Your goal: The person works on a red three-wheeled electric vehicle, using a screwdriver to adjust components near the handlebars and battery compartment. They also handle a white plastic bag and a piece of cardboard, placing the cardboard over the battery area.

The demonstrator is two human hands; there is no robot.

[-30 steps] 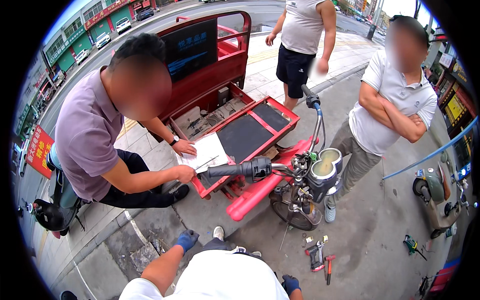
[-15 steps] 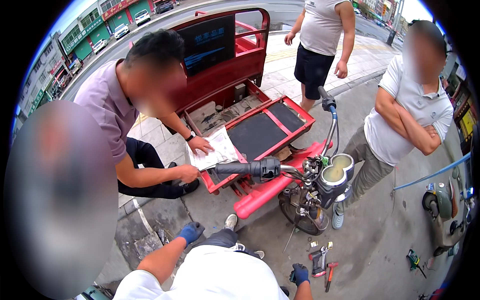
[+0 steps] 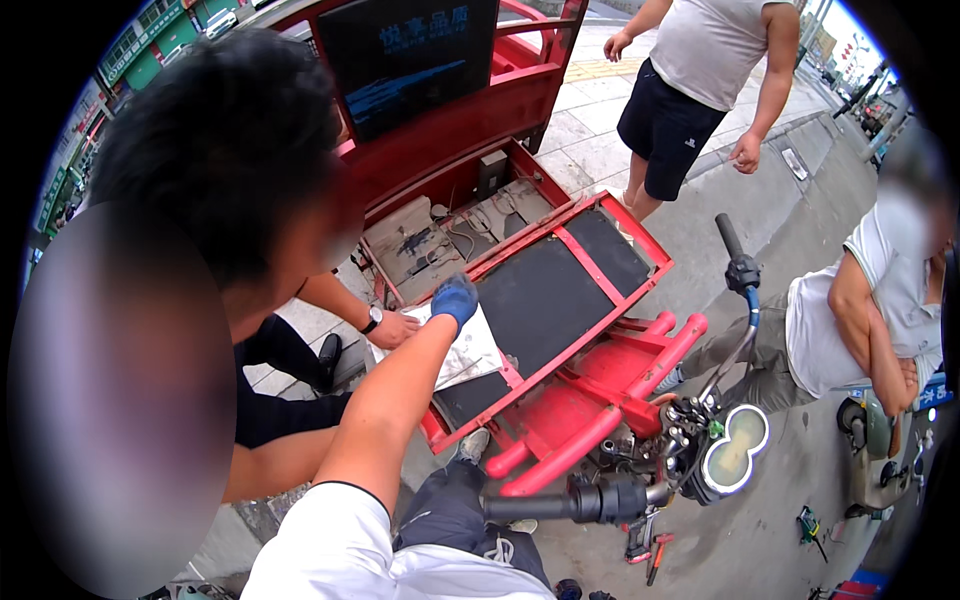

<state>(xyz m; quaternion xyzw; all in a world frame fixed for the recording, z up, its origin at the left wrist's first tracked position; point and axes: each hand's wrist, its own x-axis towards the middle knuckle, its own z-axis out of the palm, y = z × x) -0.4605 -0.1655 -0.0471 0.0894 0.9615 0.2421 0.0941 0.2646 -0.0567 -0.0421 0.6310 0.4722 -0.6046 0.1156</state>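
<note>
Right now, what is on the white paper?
A co-worker's hand rests on the white paper; the left gloved hand overlaps its edge, contact unclear. Paper behind them is hidden.

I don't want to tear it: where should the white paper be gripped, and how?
Probably the white paper's right edge, coming from the right, thumb above and fingers beneath. It is a thin sheet lying nearly flat; that side looks free, while the co-worker's hand rests on its left part and the gloved left hand is at its far edge.
</note>
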